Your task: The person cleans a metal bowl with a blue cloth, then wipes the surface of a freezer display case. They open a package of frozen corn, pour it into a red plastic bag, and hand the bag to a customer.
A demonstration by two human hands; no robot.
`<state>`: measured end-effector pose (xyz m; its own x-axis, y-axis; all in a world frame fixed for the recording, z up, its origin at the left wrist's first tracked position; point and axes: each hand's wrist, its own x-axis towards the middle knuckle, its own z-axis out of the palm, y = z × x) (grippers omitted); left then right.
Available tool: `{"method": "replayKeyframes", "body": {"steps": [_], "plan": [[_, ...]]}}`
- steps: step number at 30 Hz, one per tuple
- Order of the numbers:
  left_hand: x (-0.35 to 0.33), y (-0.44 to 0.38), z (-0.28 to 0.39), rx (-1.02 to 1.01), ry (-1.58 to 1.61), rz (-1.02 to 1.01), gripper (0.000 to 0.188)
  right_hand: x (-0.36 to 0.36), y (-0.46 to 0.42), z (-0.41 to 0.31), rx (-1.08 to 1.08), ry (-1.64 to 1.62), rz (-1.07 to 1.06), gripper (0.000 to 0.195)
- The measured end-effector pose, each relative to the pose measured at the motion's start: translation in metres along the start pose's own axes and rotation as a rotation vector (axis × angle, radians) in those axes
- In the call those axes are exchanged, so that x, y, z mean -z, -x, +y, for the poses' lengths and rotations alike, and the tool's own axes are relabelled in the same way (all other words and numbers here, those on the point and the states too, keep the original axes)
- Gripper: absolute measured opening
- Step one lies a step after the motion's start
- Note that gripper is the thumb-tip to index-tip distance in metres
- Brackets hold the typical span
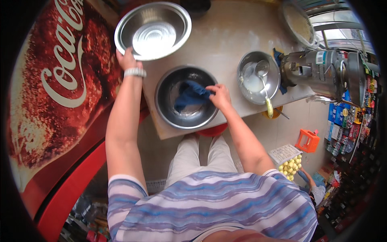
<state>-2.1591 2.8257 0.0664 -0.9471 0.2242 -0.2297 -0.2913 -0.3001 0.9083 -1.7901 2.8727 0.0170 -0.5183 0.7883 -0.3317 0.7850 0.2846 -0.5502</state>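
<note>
At the back left, my left hand (127, 59) grips the near rim of a shiny steel basin (178, 33), which looks bare inside. Nearer to me, a second, darker metal bowl (164, 106) rests at the table's front edge. My right hand (220, 96) pinches a dark blue cloth (191, 96) at its right end, over that bowl's right rim. Most of the cloth hangs or lies inside the bowl; it is somewhat blurred, and whether it touches the bottom I cannot tell.
To the right, a steel bowl (246, 90) holds whitish liquid and a slotted ladle (262, 68). Beyond it stands a metal machine (314, 69) on the table (229, 51). A red Coca-Cola cooler (75, 127) borders the left. A person (317, 190) is beside a crate of yellowish fruit (290, 168).
</note>
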Motion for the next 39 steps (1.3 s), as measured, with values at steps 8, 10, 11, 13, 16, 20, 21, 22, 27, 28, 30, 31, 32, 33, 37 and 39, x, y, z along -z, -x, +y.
{"method": "replayKeyframes", "body": {"steps": [8, 10, 11, 13, 16, 20, 21, 22, 27, 28, 30, 31, 32, 33, 37, 39], "plan": [[0.012, -0.058, -0.085, 0.038, 0.070, 0.167, 0.048, -0.103, -0.008, -0.008, 0.103, 0.122, -0.246, 0.057], [0.024, -0.062, -0.096, 0.027, 0.038, 0.146, 0.044, -0.111, 0.003, -0.022, 0.084, 0.284, -0.293, 0.065], [0.035, -0.062, -0.098, 0.080, 0.032, 0.138, 0.043, -0.112, 0.013, -0.026, 0.110, 0.278, -0.425, 0.071], [0.051, -0.065, -0.102, 0.180, 0.051, 0.116, 0.040, -0.100, 0.014, -0.028, 0.222, 0.327, -0.667, 0.074], [0.063, -0.034, -0.090, 0.321, -0.137, 0.003, 0.020, -0.106, -0.007, 0.005, 0.330, 0.078, -0.201, 0.050], [0.103, 0.105, -0.102, 0.457, -0.446, -0.143, 0.033, -0.094, -0.030, -0.010, -0.001, -0.058, 0.370, 0.035], [0.114, 0.140, -0.111, 0.447, -0.427, -0.210, 0.036, -0.097, -0.030, -0.019, -0.083, -0.100, 0.394, 0.038], [0.131, 0.164, -0.125, 0.497, -0.499, -0.254, 0.042, -0.112, -0.024, -0.026, -0.224, -0.102, 0.411, 0.051], [0.112, 0.190, -0.124, 1.251, -0.114, 0.036, 0.082, -0.182, -0.019, -0.033, -0.471, -0.858, -0.213, 0.071], [0.159, 0.177, -0.178, 1.254, 0.292, -0.085, 0.079, -0.144, 0.000, -0.072, -0.447, -0.960, -0.292, 0.062], [0.140, 0.172, -0.146, 1.283, 0.267, -0.143, 0.068, -0.173, 0.011, -0.062, -0.369, -0.956, -0.191, 0.045], [0.146, 0.168, -0.153, 1.258, 0.234, -0.167, 0.067, -0.144, 0.025, -0.091, -0.379, -1.005, -0.203, 0.043], [0.165, 0.160, -0.165, 1.235, 0.197, -0.185, 0.067, -0.136, 0.033, -0.097, -0.369, -0.976, -0.230, 0.040], [0.181, 0.160, -0.176, 1.211, 0.158, -0.198, 0.066, -0.133, 0.041, -0.101, -0.361, -0.947, -0.261, 0.039], [0.202, 0.182, -0.199, 1.104, 0.295, -0.278, 0.062, -0.090, 0.047, -0.130, -0.271, -0.447, -0.238, 0.038], [0.191, 0.182, -0.205, 1.058, 0.361, -0.325, 0.061, -0.103, 0.027, -0.120, -0.344, -0.388, -0.151, 0.036]]}}
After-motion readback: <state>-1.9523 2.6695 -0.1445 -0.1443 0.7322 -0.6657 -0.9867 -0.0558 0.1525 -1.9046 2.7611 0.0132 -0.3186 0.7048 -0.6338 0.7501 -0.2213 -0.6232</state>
